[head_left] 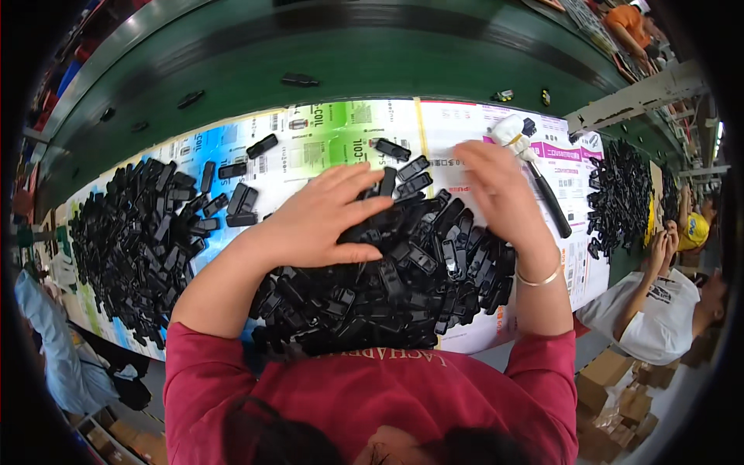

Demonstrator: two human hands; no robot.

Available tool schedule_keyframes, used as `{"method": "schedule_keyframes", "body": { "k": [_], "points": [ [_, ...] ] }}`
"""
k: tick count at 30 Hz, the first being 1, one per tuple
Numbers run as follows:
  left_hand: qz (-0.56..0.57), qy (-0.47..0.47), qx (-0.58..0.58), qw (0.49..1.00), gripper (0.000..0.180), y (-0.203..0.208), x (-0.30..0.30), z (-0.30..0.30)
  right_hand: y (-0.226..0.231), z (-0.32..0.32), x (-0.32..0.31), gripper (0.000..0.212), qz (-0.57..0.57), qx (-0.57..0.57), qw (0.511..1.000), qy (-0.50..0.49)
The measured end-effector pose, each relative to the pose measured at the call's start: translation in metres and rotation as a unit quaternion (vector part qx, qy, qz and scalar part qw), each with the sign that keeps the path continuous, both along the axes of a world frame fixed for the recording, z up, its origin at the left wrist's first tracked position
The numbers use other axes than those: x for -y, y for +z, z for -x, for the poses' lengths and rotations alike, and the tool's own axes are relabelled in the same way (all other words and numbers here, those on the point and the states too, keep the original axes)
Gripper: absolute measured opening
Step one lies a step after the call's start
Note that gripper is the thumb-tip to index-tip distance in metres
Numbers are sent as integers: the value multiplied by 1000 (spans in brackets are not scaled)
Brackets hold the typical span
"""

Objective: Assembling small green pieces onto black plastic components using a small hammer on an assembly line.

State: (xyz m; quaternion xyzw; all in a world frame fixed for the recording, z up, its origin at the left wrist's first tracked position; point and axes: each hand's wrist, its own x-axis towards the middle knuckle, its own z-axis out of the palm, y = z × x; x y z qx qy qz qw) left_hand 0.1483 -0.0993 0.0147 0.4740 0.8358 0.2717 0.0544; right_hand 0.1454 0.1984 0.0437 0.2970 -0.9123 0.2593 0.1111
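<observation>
A heap of small black plastic casings (pixel 364 310) lies on the printed sheets right in front of me. My left hand (pixel 325 213) is over the heap's far left side, palm down, fingers spread and thumb apart. Its fingertips are beside a few loose casings (pixel 415 184), and I see nothing gripped in it. On the heap's right side is my right hand (pixel 500 194), a bracelet on its wrist. Motion smears its fingers, so whether they hold a casing cannot be told. A mallet (pixel 550 198) with a black handle and a white-wrapped head lies just beyond it.
Another pile of black casings (pixel 136 240) is at the left, and one more (pixel 620 194) at the right. A green conveyor belt (pixel 372 62) runs along the far side, carrying scattered pieces. Co-workers sit at the right; a person in a white shirt (pixel 647 318) is nearest.
</observation>
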Motion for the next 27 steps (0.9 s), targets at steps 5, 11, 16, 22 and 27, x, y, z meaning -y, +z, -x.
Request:
{"method": "schedule_keyframes", "body": {
  "k": [5, 11, 16, 22, 27],
  "points": [
    [-63, 18, 117, 991, 42, 20, -1, 31, -12, 30, 37, 37, -89, 1, 992, 95],
    [-79, 124, 9, 989, 30, -6, 9, 49, -11, 23, 19, 28, -94, 0, 994, 53],
    [-73, 130, -16, 989, 25, -6, 1, 50, -15, 22, -8, 14, 40, 130, 990, -37],
    [-36, 119, -106, 986, 20, 16, -53, 85, -21, 28, -7, 25, 61, 106, 987, -105],
    [-8, 214, -33, 976, 29, 9, -137, 155, -33, 30, -10, 12, 27, -26, 998, -53]
  ]
}}
